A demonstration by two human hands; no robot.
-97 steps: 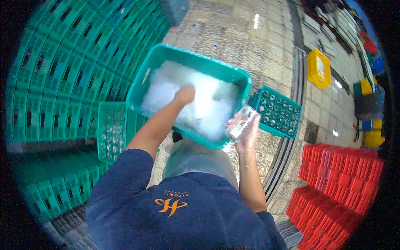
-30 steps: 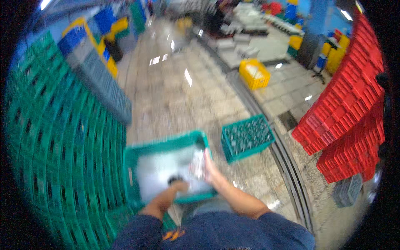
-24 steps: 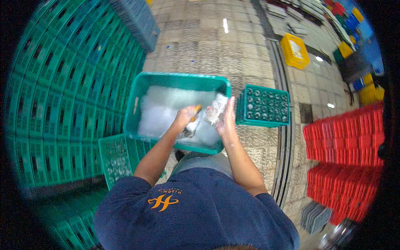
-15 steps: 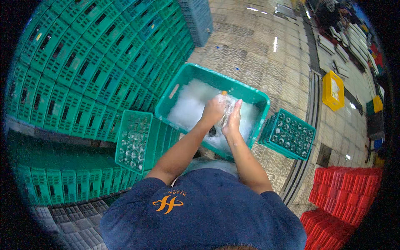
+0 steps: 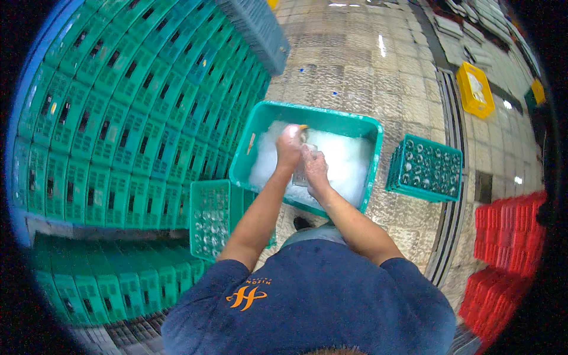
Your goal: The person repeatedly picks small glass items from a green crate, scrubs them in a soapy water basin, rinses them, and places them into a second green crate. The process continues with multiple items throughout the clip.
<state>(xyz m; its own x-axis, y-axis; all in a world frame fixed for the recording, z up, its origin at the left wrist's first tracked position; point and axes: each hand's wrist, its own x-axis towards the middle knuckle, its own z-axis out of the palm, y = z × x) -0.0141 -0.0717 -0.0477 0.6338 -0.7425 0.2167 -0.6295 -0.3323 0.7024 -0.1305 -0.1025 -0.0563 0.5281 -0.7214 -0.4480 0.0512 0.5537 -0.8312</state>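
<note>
Both my hands are together over a green plastic tub (image 5: 248,121) of white suds (image 5: 346,165). My right hand (image 5: 316,168) is closed around a clear, foam-wet drinking glass (image 5: 300,176), tilted, with its lower end just above the suds. My left hand (image 5: 289,145) is a fist at the glass's upper end. A small yellow-orange edge (image 5: 303,127) shows beside this fist; most of what the fist holds is hidden. Left of my left arm is a green crate (image 5: 208,188) holding several clear glasses.
Right of the tub is a green crate (image 5: 427,193) of upturned glasses. A tall wall of green crates (image 5: 118,118) fills the left. Red crates (image 5: 509,236) are stacked at the lower right, and a yellow crate (image 5: 482,105) lies at the far right on the tiled floor (image 5: 331,53).
My left fist has shifted left and my right hand lower, with the glass now hanging lower and nearer to me. The whole view has turned slightly.
</note>
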